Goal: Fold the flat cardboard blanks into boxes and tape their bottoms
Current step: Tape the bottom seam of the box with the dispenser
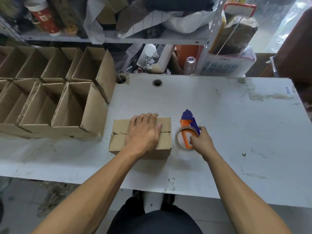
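Left hand (144,132): fingers straight, together, pressed flat over the centre seam of the upturned cardboard box (118,141), likely pinning the bottom flaps shut for taping. Right hand (200,141): fingers curled round the orange tape dispenser (186,130) just right of the box on the white table (236,124). Finished open boxes (70,107) stand in rows at left, out of the way. Small blue print at the table's far right edge; unreadable.
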